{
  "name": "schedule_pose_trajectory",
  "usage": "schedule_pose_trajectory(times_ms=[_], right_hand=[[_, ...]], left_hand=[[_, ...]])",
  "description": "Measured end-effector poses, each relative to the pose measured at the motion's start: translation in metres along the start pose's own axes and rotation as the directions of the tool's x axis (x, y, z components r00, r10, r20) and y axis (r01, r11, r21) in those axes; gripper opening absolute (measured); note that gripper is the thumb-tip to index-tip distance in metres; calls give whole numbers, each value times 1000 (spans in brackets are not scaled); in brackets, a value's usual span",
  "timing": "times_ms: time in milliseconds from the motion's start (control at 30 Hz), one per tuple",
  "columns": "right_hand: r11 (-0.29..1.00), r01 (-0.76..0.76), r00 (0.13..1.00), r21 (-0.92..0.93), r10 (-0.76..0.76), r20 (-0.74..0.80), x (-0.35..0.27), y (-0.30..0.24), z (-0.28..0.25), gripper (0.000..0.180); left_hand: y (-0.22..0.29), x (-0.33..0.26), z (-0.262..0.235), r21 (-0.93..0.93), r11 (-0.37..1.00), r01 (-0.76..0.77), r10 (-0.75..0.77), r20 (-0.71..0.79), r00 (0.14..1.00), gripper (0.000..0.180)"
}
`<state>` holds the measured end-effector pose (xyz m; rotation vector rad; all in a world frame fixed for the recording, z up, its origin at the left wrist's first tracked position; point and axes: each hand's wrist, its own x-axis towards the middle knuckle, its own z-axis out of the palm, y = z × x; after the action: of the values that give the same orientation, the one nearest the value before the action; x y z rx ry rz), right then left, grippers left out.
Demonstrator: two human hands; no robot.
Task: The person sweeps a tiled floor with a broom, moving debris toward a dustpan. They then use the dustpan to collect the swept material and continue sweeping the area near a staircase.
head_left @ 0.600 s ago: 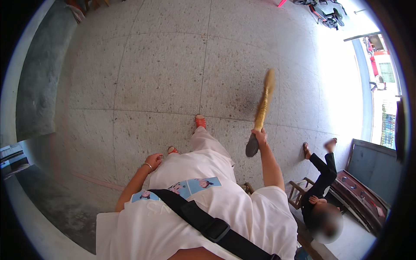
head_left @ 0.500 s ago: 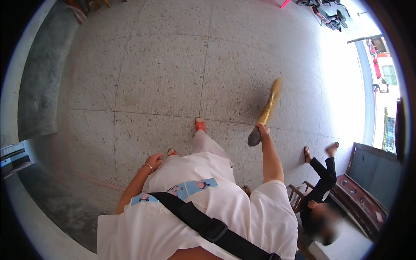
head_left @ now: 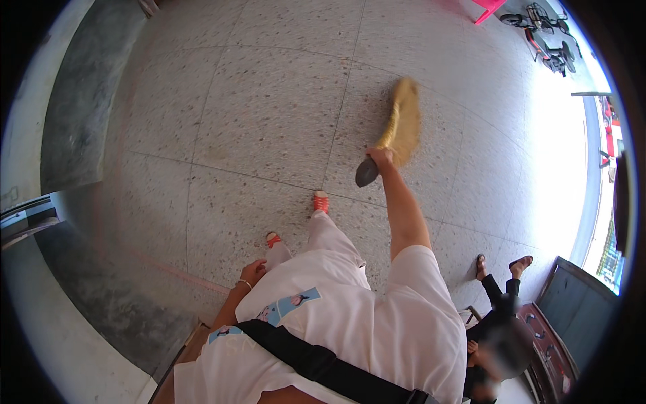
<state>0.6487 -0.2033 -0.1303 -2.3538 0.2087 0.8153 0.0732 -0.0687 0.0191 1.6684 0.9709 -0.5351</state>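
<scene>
The right hand (head_left: 381, 158) is closed round the handle of what looks like a broom (head_left: 406, 121), its blurred head out over the floor (head_left: 276, 114). The left hand (head_left: 253, 271) hangs beside the trousers (head_left: 330, 234); I can't tell its grip.

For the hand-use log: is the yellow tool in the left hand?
No, the right hand grips the yellow tool.

The yellow broom (head_left: 405, 121) and seated person's head (head_left: 506, 347) look blurred; the top edge crops pink furniture (head_left: 488, 7).
</scene>
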Motion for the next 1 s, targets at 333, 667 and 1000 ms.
schedule_pose_trajectory(times_ms=[333,667,1000], right_hand=[[905,340,859,-256,-188,476,-155,-140,117,83],[869,491,555,59,-364,747,-227,-184,121,79],[816,536,665,-215,-252,703,-216,-92,6,88]], left_hand=[[-10,-18,28,-122,990,69,-81,-100,992,35],[41,-14,9,13,1000,9,-6,-184,983,30],[33,0,13,22,1000,1,2,-180,984,32]])
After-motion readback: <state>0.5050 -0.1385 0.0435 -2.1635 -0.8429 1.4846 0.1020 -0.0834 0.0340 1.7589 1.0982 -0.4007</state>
